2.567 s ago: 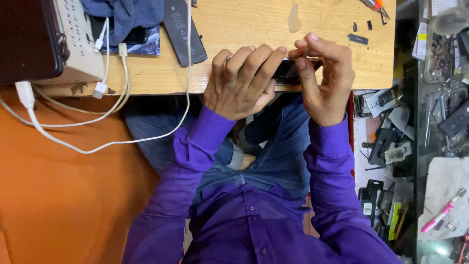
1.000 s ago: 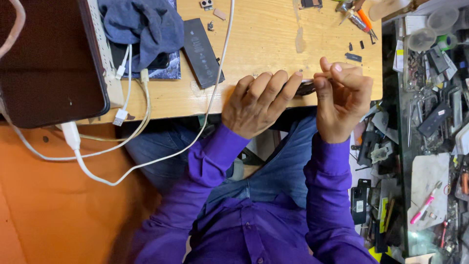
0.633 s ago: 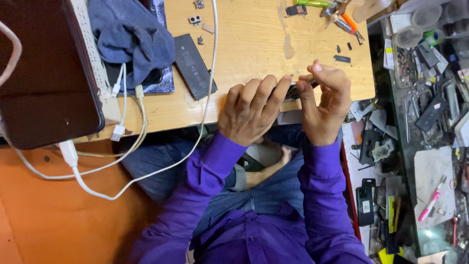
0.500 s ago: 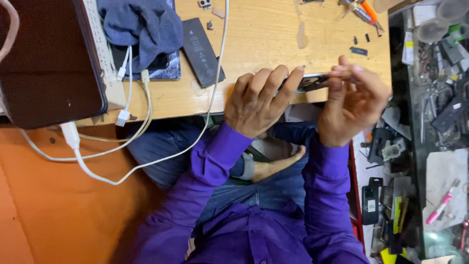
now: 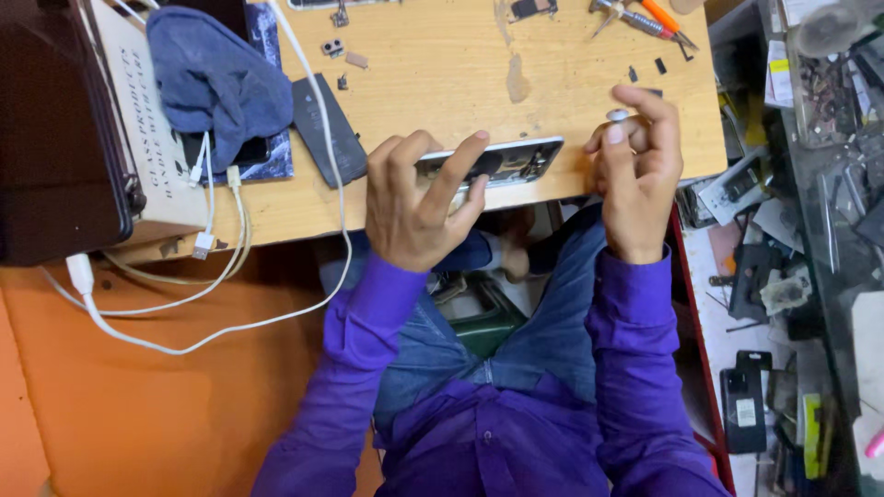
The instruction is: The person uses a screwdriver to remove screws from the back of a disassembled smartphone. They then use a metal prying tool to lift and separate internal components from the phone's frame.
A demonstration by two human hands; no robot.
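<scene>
My left hand [image 5: 419, 198] grips an opened phone [image 5: 502, 163] with a silver frame, held edge-on over the front edge of the wooden table [image 5: 433, 64]. My right hand [image 5: 635, 161] sits just right of the phone, apart from it, thumb and fingers pinched on a very small pale part at the fingertips. Both arms wear purple sleeves.
A black phone battery [image 5: 327, 129] lies left of my hands beside a blue cloth [image 5: 216, 83]. White cables [image 5: 212, 239] hang off the table edge. Screwdrivers [image 5: 645, 17] and small parts lie at the back. A cluttered shelf of phone parts [image 5: 810, 184] stands at the right.
My right hand has come off the phone and moved a little to the right with a small part pinched. The left hand still holds the phone.
</scene>
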